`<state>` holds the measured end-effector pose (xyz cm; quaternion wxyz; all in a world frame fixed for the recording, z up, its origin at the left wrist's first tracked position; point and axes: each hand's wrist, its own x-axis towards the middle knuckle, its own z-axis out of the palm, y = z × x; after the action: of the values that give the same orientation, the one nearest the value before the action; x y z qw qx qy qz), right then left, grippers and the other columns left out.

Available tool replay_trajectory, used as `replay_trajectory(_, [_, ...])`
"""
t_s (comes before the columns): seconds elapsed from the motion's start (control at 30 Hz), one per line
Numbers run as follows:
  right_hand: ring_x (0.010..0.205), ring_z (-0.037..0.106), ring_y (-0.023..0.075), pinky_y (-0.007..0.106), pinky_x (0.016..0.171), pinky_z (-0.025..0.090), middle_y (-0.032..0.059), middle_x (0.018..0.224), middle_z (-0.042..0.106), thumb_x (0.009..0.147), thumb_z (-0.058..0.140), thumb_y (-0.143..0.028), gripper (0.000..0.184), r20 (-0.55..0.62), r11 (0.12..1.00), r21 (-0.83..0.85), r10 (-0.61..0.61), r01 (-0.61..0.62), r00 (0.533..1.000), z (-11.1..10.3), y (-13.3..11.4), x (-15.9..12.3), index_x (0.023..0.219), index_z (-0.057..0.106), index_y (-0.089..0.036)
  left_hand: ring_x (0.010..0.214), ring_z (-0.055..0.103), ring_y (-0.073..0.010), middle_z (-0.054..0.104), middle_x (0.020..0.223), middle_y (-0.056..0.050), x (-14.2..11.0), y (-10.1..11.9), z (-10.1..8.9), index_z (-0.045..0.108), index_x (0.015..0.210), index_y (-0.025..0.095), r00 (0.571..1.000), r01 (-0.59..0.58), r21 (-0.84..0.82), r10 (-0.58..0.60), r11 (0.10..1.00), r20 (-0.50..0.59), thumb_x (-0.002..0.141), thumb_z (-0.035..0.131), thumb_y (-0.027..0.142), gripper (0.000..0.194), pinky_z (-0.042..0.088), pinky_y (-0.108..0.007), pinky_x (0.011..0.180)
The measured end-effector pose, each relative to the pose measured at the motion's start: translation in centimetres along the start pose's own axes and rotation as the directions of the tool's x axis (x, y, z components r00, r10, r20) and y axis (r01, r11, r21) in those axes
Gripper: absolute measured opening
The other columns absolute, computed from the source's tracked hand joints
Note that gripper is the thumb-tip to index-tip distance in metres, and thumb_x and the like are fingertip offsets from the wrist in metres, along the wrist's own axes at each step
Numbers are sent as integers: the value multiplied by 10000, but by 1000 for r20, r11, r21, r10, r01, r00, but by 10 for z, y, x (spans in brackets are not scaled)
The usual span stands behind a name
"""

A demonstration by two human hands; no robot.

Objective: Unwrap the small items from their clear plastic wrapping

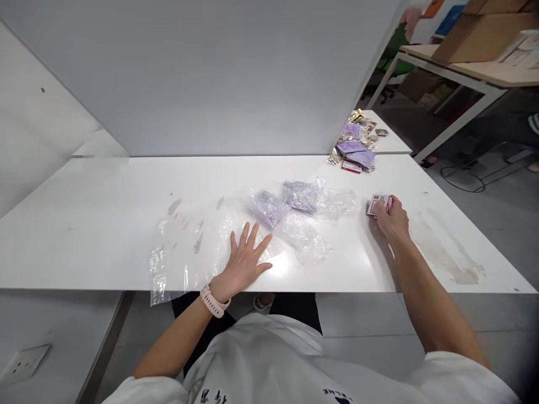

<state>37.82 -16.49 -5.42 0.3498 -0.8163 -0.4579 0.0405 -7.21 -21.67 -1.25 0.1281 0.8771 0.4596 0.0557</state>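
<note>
My left hand [244, 259] lies flat with fingers spread over the edge of a large clear plastic bag [189, 247] on the white table. Just beyond its fingertips is a purple packet in clear wrap [268, 208], with a second wrapped purple packet [300, 195] close beside it. Crumpled clear plastic [305, 238] sits to the right of my left hand. Farther right, my right hand [392, 216] grips a small white-and-red box [378, 205] at the tabletop, its thumb across the printed face. What is printed on the box is too small to read.
A heap of small purple and gold packets [356, 143] lies at the table's far right corner, by the end of a tall grey panel [227, 78]. Another table [463, 70] with cardboard boxes [484, 33] stands at the upper right. The white table's [84, 241] front edge is close to my body.
</note>
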Motion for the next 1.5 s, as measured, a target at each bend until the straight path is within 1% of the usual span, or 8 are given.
replay_trajectory(0.27, [1505,116,440,648,1123,232,232,1652,52,811,491,-711,994,176,963,-226,-107,146,979,26,-1,-1,1591,174,-183,1527,190,-369,313,1629,-91,-4,-41,7,549,1420,360,994,86,20,-85,996,-73,1026,391,285,431,189,-693,1166])
replay_trajectory(0.43, [1503,108,437,660,1124,213,231,1649,58,807,476,-744,1026,102,969,-245,50,-24,993,59,-20,48,1596,121,-194,1539,151,-356,290,1637,-63,8,-19,-41,547,1414,320,943,71,-99,-100,993,-317,973,435,214,467,194,-666,1192])
replay_trajectory(0.6, [1507,86,437,641,1149,176,241,1647,36,694,581,-792,1201,52,975,-204,97,-84,994,64,-22,73,1600,73,-189,1547,126,-340,155,1682,-15,123,52,-78,254,1564,378,964,-185,-594,27,783,-266,923,598,347,728,238,-555,1218])
replay_trajectory(0.67, [1505,73,454,659,1143,165,240,1649,27,645,602,-821,1254,46,979,-191,81,-71,996,60,-16,80,1598,76,-199,1546,91,-372,144,1681,-79,195,75,-62,191,1584,322,984,-151,-735,32,661,-173,862,675,379,871,214,-566,1216])
replay_trajectory(0.87, [1505,87,459,681,1130,186,237,1653,30,637,532,-891,1250,20,990,-130,61,-58,998,60,-2,117,1595,117,-204,1495,-182,-456,-209,1637,-239,368,123,25,-85,1582,174,995,101,-636,-77,765,65,641,807,245,1299,79,-637,1199])
replay_trajectory(1.17, [1525,153,360,572,1200,172,195,1651,151,930,224,-689,843,-89,974,142,190,-176,978,86,-12,201,1597,239,-175,1493,-224,-434,-156,1649,-242,456,164,80,-2,1598,75,992,-39,-385,-9,922,-123,672,787,425,1266,-55,-581,1223])
replay_trajectory(1.37, [1479,304,296,507,1200,222,138,1591,351,966,119,-652,781,-58,971,237,39,-24,998,108,-10,252,1571,333,-208,1535,-182,-339,8,1693,-118,501,145,75,246,1595,178,911,-287,-88,243,954,-333,847,637,468,892,-174,-567,1207])
replay_trajectory(1.5, [1421,408,264,456,1187,281,123,1521,472,968,87,-659,806,-15,952,295,-84,85,996,122,-11,278,1512,445,-184,1557,-115,-265,87,1689,-107,529,131,57,270,1585,140,858,-430,12,412,903,-306,920,529,401,760,-200,-499,1220])
